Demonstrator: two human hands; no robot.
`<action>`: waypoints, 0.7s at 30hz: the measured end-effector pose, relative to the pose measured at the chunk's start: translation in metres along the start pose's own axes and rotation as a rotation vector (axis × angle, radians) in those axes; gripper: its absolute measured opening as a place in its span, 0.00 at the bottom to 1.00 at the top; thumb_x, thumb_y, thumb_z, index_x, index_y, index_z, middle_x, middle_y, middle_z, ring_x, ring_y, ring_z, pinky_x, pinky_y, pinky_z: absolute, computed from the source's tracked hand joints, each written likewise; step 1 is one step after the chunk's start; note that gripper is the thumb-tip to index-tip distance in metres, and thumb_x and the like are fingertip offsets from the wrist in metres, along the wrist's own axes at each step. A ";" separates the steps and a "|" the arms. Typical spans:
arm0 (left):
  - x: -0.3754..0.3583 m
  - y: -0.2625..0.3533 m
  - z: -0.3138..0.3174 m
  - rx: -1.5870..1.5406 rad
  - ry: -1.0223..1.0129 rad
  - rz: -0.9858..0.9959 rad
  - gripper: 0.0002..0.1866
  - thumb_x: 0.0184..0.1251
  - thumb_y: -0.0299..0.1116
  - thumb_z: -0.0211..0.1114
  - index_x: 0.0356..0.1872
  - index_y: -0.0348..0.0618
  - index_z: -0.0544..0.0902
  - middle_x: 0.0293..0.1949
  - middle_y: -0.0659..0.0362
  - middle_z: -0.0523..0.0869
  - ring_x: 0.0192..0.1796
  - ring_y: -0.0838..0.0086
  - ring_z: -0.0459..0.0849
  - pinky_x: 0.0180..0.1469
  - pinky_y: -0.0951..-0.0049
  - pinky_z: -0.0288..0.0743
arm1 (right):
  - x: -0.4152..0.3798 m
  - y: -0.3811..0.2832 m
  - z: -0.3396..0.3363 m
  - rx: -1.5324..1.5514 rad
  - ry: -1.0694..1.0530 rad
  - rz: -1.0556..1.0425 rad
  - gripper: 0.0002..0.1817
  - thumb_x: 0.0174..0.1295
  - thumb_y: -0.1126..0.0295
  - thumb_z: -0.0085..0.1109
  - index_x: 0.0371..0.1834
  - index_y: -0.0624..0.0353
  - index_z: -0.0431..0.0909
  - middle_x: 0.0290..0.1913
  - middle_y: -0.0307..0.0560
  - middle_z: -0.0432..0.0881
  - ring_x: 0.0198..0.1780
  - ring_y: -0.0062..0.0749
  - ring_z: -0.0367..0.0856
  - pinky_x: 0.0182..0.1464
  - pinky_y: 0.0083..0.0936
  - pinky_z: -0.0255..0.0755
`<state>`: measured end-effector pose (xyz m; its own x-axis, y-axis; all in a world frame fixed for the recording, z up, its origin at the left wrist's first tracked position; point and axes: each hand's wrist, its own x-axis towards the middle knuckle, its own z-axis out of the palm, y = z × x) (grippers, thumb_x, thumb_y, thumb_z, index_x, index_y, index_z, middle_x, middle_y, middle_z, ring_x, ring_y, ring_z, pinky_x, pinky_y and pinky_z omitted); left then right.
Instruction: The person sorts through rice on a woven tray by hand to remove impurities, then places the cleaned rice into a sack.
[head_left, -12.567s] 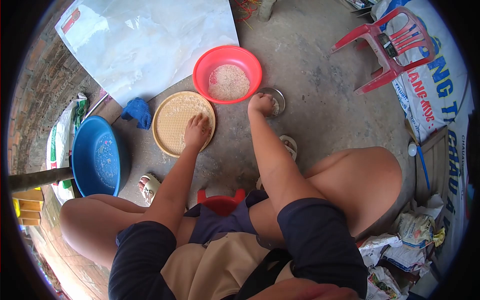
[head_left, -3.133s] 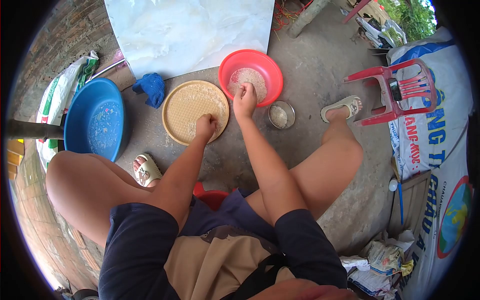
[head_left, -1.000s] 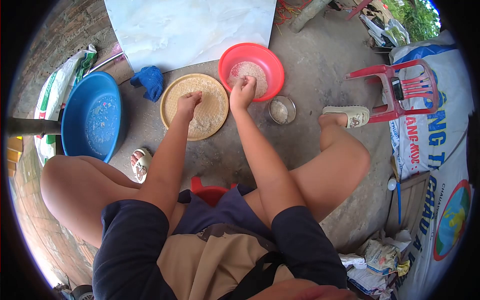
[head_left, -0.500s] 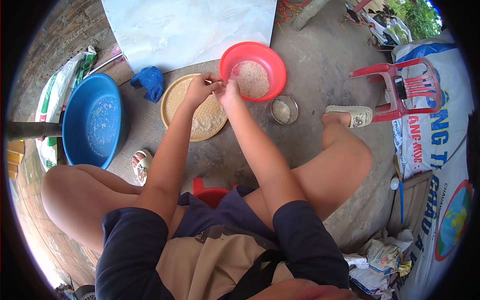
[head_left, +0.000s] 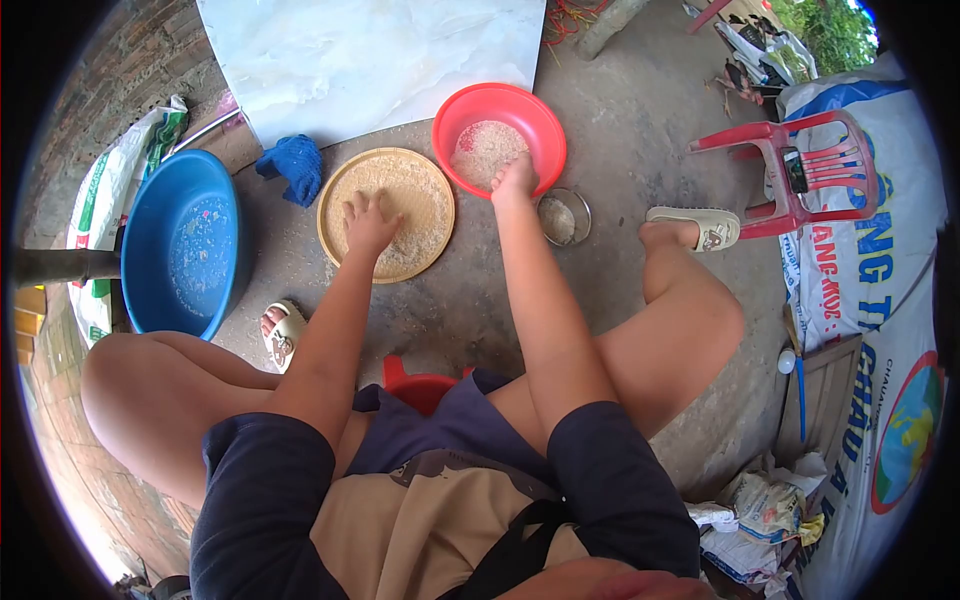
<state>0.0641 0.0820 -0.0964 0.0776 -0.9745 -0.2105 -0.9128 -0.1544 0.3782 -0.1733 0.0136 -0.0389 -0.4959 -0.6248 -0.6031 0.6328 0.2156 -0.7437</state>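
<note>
Down on the floor (head_left: 640, 110) in front of me lay my flat tray (head_left: 386, 213), round and woven, with a thin bed of rice (head_left: 412, 236) on it. My left hand (head_left: 368, 220) was on the tray, fingers spread wide, palm down, pressing flat on the rice near the middle. It held nothing.

My right hand (head_left: 515, 178) was at the near edge of the red bowl (head_left: 499, 137), just beside the tray. The hand was curled, with the fingers tucked under, so I could not tell if it pinched any grains. More rice sat in a heap in the bottom of the red bowl. The bowl and the tray touched, or almost touched, at their rims.

Just to the right of my right wrist stood a small metal cup (head_left: 563, 216) with a little rice in it. It was near the red bowl but apart from it.

To the left of the tray lay a blue cloth (head_left: 291, 167), all bunched up. Further left stood a big blue tub (head_left: 180, 245). Behind the tray and the bowl leaned a large white slab (head_left: 370, 55).

My two feet were in pale sandals, one (head_left: 281, 335) under my left arm and one (head_left: 697, 226) out to the right. Past that right foot lay a red chair (head_left: 800, 165), tipped over, next to a big printed sack (head_left: 880, 260).
</note>
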 end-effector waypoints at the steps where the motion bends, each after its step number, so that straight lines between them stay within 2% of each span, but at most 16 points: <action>1: -0.011 0.003 -0.003 0.016 0.002 -0.021 0.37 0.56 0.55 0.60 0.66 0.51 0.62 0.69 0.45 0.54 0.71 0.48 0.47 0.69 0.53 0.44 | 0.019 -0.003 -0.009 -0.023 0.180 -0.099 0.16 0.59 0.63 0.42 0.25 0.67 0.71 0.24 0.50 0.75 0.23 0.36 0.74 0.24 0.30 0.66; 2: -0.015 -0.001 0.004 0.040 -0.005 0.012 0.38 0.57 0.55 0.59 0.68 0.54 0.59 0.71 0.47 0.47 0.72 0.45 0.42 0.69 0.52 0.42 | 0.033 -0.007 -0.016 -0.046 0.362 -0.198 0.20 0.59 0.64 0.40 0.30 0.73 0.75 0.30 0.57 0.80 0.31 0.44 0.80 0.33 0.35 0.73; 3: -0.018 -0.004 0.010 0.039 -0.007 0.015 0.38 0.57 0.55 0.59 0.68 0.54 0.59 0.71 0.47 0.47 0.72 0.45 0.42 0.69 0.52 0.42 | 0.024 -0.018 -0.022 -0.045 0.365 -0.199 0.20 0.59 0.64 0.40 0.30 0.73 0.75 0.30 0.57 0.80 0.31 0.44 0.80 0.33 0.35 0.73; 5: -0.022 -0.009 0.020 0.083 0.073 0.103 0.38 0.58 0.56 0.58 0.68 0.52 0.59 0.71 0.46 0.49 0.71 0.45 0.43 0.70 0.53 0.43 | 0.004 -0.035 -0.037 -0.028 0.524 -0.311 0.22 0.60 0.66 0.39 0.41 0.79 0.75 0.43 0.67 0.79 0.46 0.54 0.79 0.51 0.38 0.71; 9: -0.030 -0.006 0.030 0.046 0.115 0.143 0.38 0.58 0.56 0.58 0.68 0.51 0.59 0.70 0.46 0.49 0.71 0.45 0.43 0.70 0.54 0.44 | 0.044 -0.015 -0.076 -0.183 0.638 -0.289 0.22 0.61 0.64 0.39 0.38 0.76 0.76 0.45 0.68 0.78 0.47 0.55 0.78 0.49 0.41 0.72; 11: -0.037 -0.001 0.034 0.033 0.106 0.221 0.39 0.57 0.55 0.58 0.67 0.50 0.59 0.70 0.46 0.50 0.71 0.45 0.44 0.70 0.55 0.44 | 0.049 -0.008 -0.084 -0.546 0.551 -0.182 0.23 0.62 0.61 0.41 0.40 0.75 0.76 0.46 0.69 0.77 0.49 0.56 0.77 0.50 0.44 0.71; 12: -0.041 0.002 0.035 0.022 0.117 0.254 0.39 0.55 0.54 0.61 0.67 0.50 0.61 0.70 0.47 0.51 0.71 0.46 0.45 0.70 0.55 0.45 | 0.049 -0.005 -0.083 -0.546 0.550 -0.181 0.23 0.62 0.61 0.41 0.40 0.75 0.76 0.46 0.69 0.77 0.49 0.56 0.77 0.50 0.44 0.71; 14: -0.047 0.006 0.035 0.014 0.089 0.305 0.39 0.54 0.53 0.61 0.67 0.50 0.61 0.70 0.47 0.51 0.71 0.47 0.44 0.70 0.56 0.45 | 0.047 0.004 -0.080 -0.831 0.527 -0.235 0.24 0.62 0.57 0.44 0.46 0.72 0.74 0.48 0.66 0.76 0.49 0.58 0.76 0.51 0.46 0.69; 15: -0.049 0.008 0.036 0.005 0.061 0.357 0.40 0.53 0.53 0.62 0.67 0.50 0.61 0.70 0.48 0.52 0.72 0.47 0.44 0.70 0.56 0.45 | 0.033 0.002 -0.074 -0.832 0.529 -0.235 0.24 0.62 0.57 0.44 0.46 0.72 0.74 0.48 0.66 0.76 0.49 0.58 0.76 0.51 0.46 0.69; 16: -0.051 0.009 0.040 0.008 0.090 0.385 0.38 0.53 0.50 0.64 0.66 0.53 0.63 0.69 0.52 0.55 0.72 0.52 0.47 0.70 0.58 0.47 | 0.019 0.000 -0.068 -0.886 0.582 -0.314 0.23 0.61 0.58 0.46 0.47 0.69 0.73 0.49 0.64 0.75 0.50 0.57 0.74 0.52 0.45 0.67; 17: -0.052 0.010 0.040 0.007 0.089 0.386 0.38 0.53 0.50 0.64 0.66 0.53 0.63 0.69 0.52 0.55 0.72 0.52 0.47 0.70 0.58 0.47 | 0.007 -0.002 -0.062 -0.939 0.633 -0.394 0.22 0.60 0.59 0.48 0.48 0.67 0.72 0.50 0.62 0.74 0.52 0.57 0.72 0.53 0.45 0.66; 18: -0.053 0.011 0.039 -0.025 0.129 0.416 0.33 0.54 0.48 0.64 0.62 0.52 0.67 0.67 0.53 0.60 0.69 0.54 0.54 0.68 0.60 0.52 | 0.004 -0.001 -0.059 -0.940 0.636 -0.393 0.22 0.60 0.59 0.48 0.48 0.67 0.72 0.50 0.62 0.74 0.52 0.57 0.72 0.53 0.45 0.66; 19: -0.054 0.012 0.038 -0.058 0.169 0.447 0.29 0.55 0.46 0.64 0.59 0.52 0.71 0.64 0.54 0.66 0.66 0.55 0.61 0.66 0.61 0.57 | 0.001 0.001 -0.056 -0.936 0.668 -0.534 0.19 0.58 0.61 0.49 0.47 0.65 0.71 0.49 0.60 0.73 0.52 0.55 0.70 0.54 0.44 0.64; 20: -0.054 0.012 0.039 -0.058 0.168 0.449 0.29 0.55 0.46 0.64 0.59 0.52 0.71 0.64 0.54 0.66 0.66 0.55 0.61 0.66 0.61 0.57 | -0.003 0.002 -0.052 -0.927 0.699 -0.674 0.17 0.57 0.64 0.51 0.45 0.63 0.71 0.48 0.59 0.71 0.52 0.54 0.68 0.55 0.44 0.62; 21: -0.054 0.012 0.040 -0.104 0.145 0.467 0.23 0.55 0.42 0.63 0.54 0.51 0.75 0.58 0.56 0.70 0.61 0.57 0.66 0.61 0.62 0.62 | -0.007 0.004 -0.048 -0.926 0.702 -0.674 0.17 0.57 0.64 0.51 0.45 0.63 0.71 0.48 0.59 0.71 0.52 0.54 0.68 0.55 0.44 0.62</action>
<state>0.0333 0.1391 -0.1166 -0.2681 -0.9550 0.1268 -0.8193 0.2953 0.4914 -0.1959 0.0553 -0.0513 -0.9237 -0.3551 0.1438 -0.3478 0.6197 -0.7035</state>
